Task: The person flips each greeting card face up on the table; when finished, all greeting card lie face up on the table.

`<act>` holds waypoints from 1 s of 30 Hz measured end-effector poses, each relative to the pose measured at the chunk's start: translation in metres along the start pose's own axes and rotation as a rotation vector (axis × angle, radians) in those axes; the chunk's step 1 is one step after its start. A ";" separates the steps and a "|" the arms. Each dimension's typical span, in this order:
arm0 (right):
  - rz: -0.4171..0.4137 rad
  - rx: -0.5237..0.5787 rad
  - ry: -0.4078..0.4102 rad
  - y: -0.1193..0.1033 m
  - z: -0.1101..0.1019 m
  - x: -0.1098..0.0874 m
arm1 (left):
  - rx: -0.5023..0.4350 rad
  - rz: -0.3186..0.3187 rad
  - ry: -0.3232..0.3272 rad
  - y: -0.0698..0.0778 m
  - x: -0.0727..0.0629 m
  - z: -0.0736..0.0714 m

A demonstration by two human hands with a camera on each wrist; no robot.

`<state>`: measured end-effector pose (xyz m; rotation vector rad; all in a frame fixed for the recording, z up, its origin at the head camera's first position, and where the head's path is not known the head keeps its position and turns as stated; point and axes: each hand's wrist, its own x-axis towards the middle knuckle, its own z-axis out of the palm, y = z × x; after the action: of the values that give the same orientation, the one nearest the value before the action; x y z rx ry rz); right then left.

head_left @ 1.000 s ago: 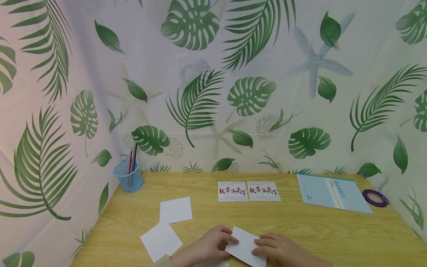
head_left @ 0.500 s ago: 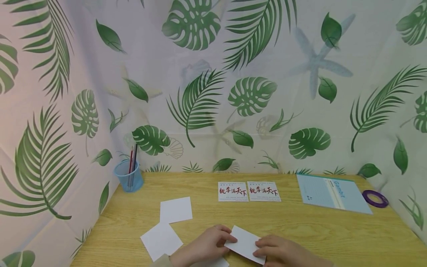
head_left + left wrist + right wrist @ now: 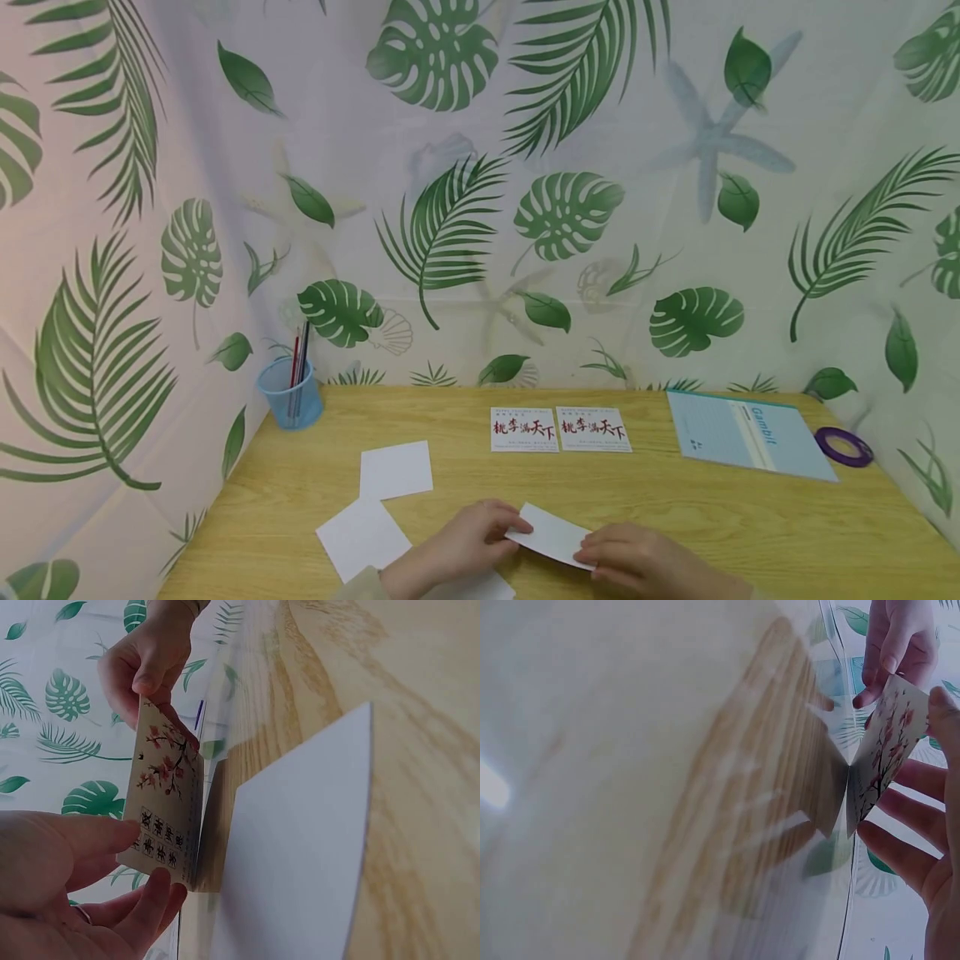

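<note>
Between both hands a greeting card (image 3: 550, 535) is held tilted, its plain white side showing in the head view. In the wrist views its other side shows pink blossoms on a branch (image 3: 889, 739) and black Chinese characters (image 3: 159, 836). My left hand (image 3: 474, 537) pinches one end between thumb and fingers. At the opposite end, my right hand (image 3: 637, 557) grips the card with its thumb and fingers. The lower edge stands close over the table in both wrist views. A white card (image 3: 292, 847) lies beside my left hand, partly hidden by that arm in the head view.
Two white cards (image 3: 396, 471) (image 3: 363, 540) lie at the left of the wooden table (image 3: 750, 533). Further back are two cards with red characters (image 3: 524, 430) (image 3: 593, 430). A blue pen cup (image 3: 291, 396) stands back left; a light-blue notebook (image 3: 750, 435) and purple tape roll (image 3: 844, 447) lie right.
The card has tilted, its near edge rising, so its white face looks narrower in the head view. My right hand has moved slightly up with it; my left hand keeps its hold.
</note>
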<state>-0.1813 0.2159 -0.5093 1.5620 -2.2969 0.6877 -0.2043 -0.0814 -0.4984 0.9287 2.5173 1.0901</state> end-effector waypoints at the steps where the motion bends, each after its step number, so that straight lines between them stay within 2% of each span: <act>1: -0.010 0.004 0.014 0.001 0.000 0.001 | -0.005 0.009 0.011 0.000 0.001 0.000; 5: 0.006 0.071 0.052 0.002 -0.001 0.002 | -0.056 0.018 0.053 0.000 0.003 0.000; 8: 0.031 0.106 0.074 0.002 -0.002 0.002 | -0.108 -0.006 0.073 0.001 0.003 0.000; 12: 0.047 0.105 0.123 0.002 -0.002 0.002 | -0.177 -0.033 0.099 0.004 0.004 0.000; 15: 0.046 0.092 0.169 0.002 -0.001 0.003 | -0.213 -0.022 0.128 0.008 0.003 -0.001; 22: 0.108 0.093 0.217 0.001 -0.003 0.004 | -0.200 -0.004 0.202 0.010 0.003 -0.002; 26: 0.158 0.128 0.221 0.000 -0.004 0.003 | -0.178 -0.017 0.225 0.008 0.004 -0.003; 30: 0.155 0.151 0.259 0.000 -0.003 0.002 | -0.189 -0.040 0.236 0.007 0.006 -0.003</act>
<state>-0.1816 0.2160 -0.5062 1.2750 -2.2286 1.0588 -0.2071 -0.0760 -0.4913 0.7335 2.5417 1.4717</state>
